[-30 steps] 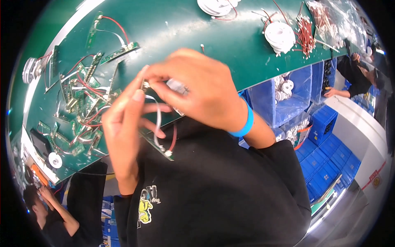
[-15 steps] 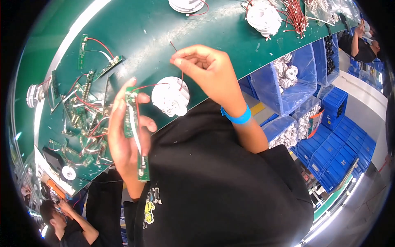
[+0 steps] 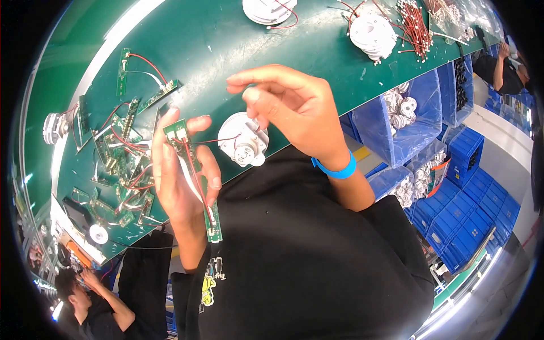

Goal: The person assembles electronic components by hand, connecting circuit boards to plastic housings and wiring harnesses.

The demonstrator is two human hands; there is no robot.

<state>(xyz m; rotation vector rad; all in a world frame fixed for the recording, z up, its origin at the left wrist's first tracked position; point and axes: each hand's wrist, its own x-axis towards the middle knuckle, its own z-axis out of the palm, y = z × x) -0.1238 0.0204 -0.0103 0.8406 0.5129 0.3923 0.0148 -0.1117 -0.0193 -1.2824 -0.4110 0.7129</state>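
Observation:
My left hand (image 3: 177, 192) grips a pair of narrow green circuit boards (image 3: 177, 132), linked by a white cable and a red wire. From the upper board a thin red wire (image 3: 212, 140) runs to a white round housing (image 3: 231, 131) lying on the bench close to my body. Just above that housing hovers my right hand (image 3: 300, 110), its thumb and index finger apart and no wire visible between their tips. Its other fingers curl inward and are partly hidden. A short dark wire stands up from the housing beneath them.
Several wired circuit boards (image 3: 122, 150) lie heaped at left on the green bench (image 3: 198, 51). White housings (image 3: 372, 35) are stacked at the far right beside bundled red wires (image 3: 415, 31). Lined blue bins (image 3: 419, 124) of white parts stand right of the bench. Another person (image 3: 93, 297) sits lower left.
My right thumb and index finger have parted from the red wire they pinched. The boards in my left hand have tilted, and the housing now sits turned on the bench.

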